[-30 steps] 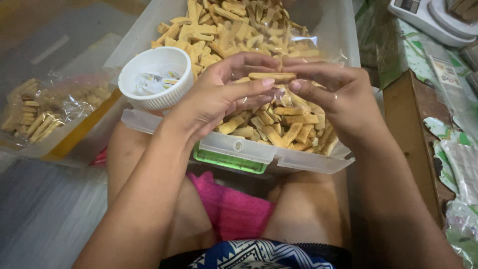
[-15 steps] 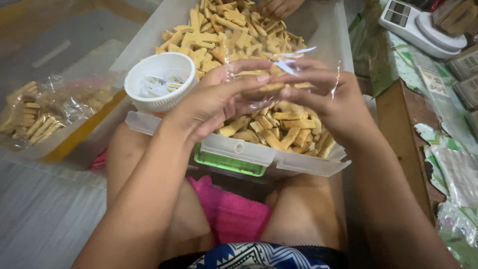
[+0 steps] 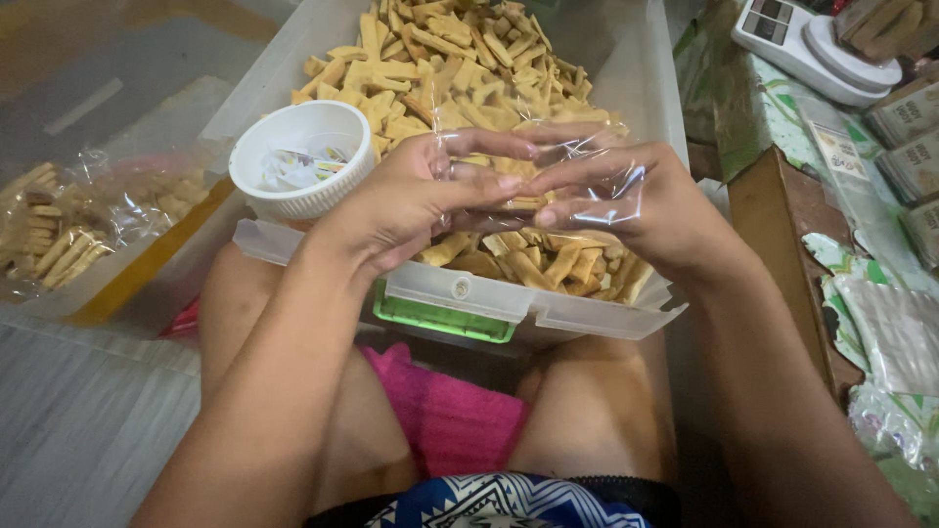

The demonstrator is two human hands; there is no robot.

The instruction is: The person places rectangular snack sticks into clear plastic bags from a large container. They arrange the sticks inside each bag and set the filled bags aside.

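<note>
Leftmost, a filled clear packet of biscuit sticks (image 3: 59,235) lies on the floor, apart from the work. Next, a white round tub (image 3: 301,156) sits in the near-left corner of the clear plastic bin (image 3: 646,88); small wrapped bits inside, too small to tell.

Left hand (image 3: 411,200): fingers curled narrow, pinching the edge of a thin clear plastic bag (image 3: 597,181), held over the near end of the bin just above the heap of tan biscuit sticks (image 3: 460,59).

Right hand (image 3: 636,200): fingers closed on the same bag from the other side, film draped over the knuckles.

Step in hand, by my reading: working the bag's mouth apart. Opening it would call for the fingertips to rub the two layers loose.

The bag looks empty, crinkled, glossy, near transparent.

Far right: a white kitchen scale (image 3: 812,44) on a low desk, flat packets (image 3: 900,332) below it.
</note>
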